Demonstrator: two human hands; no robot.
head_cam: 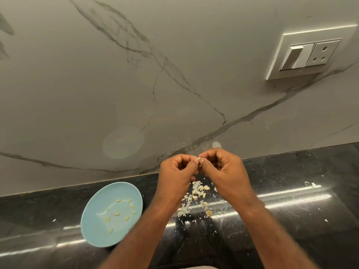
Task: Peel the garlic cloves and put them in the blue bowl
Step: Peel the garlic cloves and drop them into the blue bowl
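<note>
pale papery garlic clove (199, 158), round blue bowl (116, 191)

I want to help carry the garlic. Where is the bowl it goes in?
Find the black countertop below the marble wall. On it, just left of the person's left hand, sits the blue bowl. It is the only dish there: round, pale blue, with a few peeled cloves inside, unlike the loose pile of papery skins to its right.
</note>
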